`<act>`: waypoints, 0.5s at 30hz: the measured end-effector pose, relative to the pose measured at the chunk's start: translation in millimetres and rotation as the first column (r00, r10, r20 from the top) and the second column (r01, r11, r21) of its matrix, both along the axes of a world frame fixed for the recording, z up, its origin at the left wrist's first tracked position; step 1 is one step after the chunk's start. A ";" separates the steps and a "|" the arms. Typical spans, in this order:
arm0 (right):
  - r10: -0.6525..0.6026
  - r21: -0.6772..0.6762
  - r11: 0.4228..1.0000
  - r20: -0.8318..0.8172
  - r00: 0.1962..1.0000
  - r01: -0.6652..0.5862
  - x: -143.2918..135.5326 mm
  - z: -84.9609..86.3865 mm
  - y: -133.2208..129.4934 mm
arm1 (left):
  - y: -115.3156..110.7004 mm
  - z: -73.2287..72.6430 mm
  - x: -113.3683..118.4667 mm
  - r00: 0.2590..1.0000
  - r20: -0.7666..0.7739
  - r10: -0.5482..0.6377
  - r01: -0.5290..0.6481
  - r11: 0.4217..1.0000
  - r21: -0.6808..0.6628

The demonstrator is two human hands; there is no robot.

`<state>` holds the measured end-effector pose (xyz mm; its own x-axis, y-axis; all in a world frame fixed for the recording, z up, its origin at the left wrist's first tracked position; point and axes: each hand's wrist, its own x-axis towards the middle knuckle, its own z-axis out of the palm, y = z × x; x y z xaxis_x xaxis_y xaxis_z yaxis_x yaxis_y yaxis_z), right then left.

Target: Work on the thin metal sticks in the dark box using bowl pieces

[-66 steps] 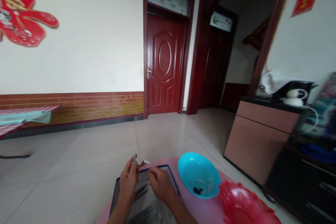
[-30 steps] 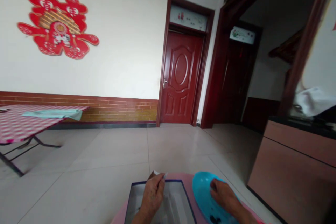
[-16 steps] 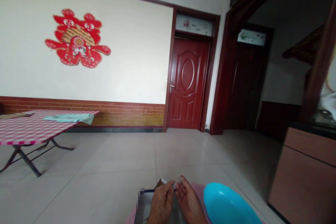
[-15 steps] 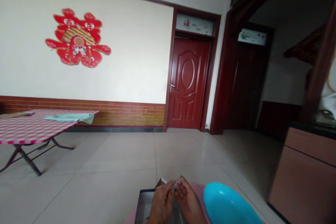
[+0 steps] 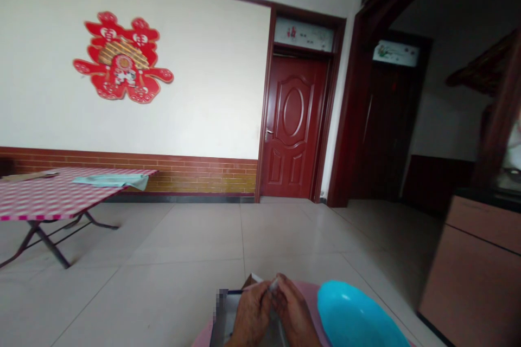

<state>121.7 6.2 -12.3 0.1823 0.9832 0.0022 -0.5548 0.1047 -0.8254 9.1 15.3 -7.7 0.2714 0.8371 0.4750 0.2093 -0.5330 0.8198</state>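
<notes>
At the bottom middle, my left hand [image 5: 253, 312] and my right hand [image 5: 293, 312] meet fingertip to fingertip. Between them they pinch a small whitish, partly see-through thing [image 5: 274, 284]; its kind is too small and blurred to make out. Below my left hand lies an open shallow box [image 5: 228, 312] with a dark rim, and my hands cover much of its inside. A brown and white cardboard piece [image 5: 249, 281] sticks up just behind my left hand. To the right of my right hand sits a bright blue plastic basin [image 5: 358, 314].
Box and basin rest on a pink surface [image 5: 308, 291]. On the left stands a folding table [image 5: 61, 195] with a checked cover and a pale green cloth [image 5: 109, 180]. A brown cabinet [image 5: 468, 271] stands at the right. Pale floor tiles [image 5: 183, 238] run to a red door [image 5: 293, 124].
The fingers of my right hand have curled in closer around the small whitish thing, and less of it shows. The view has shifted slightly.
</notes>
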 end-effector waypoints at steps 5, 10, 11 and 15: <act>0.016 0.005 1.000 0.028 0.999 -0.016 0.7 0.1 -0.2 | 3.9 -1.2 3.8 0.994 0.105 -0.030 0.044 0.990 -0.131; 0.007 0.024 1.000 -0.016 1.000 -0.006 2.6 -4.7 6.7 | 6.9 -6.0 9.2 0.963 0.251 -0.100 0.173 0.942 -0.286; 0.008 0.019 1.000 -0.011 1.000 -0.007 3.3 -5.5 7.4 | 6.7 -6.3 9.9 0.955 0.276 -0.105 0.195 0.926 -0.322; 0.056 0.018 0.998 -0.018 0.998 -0.056 4.6 -4.2 7.5 | 3.1 -0.9 9.7 0.931 0.341 -0.127 0.281 0.846 -0.453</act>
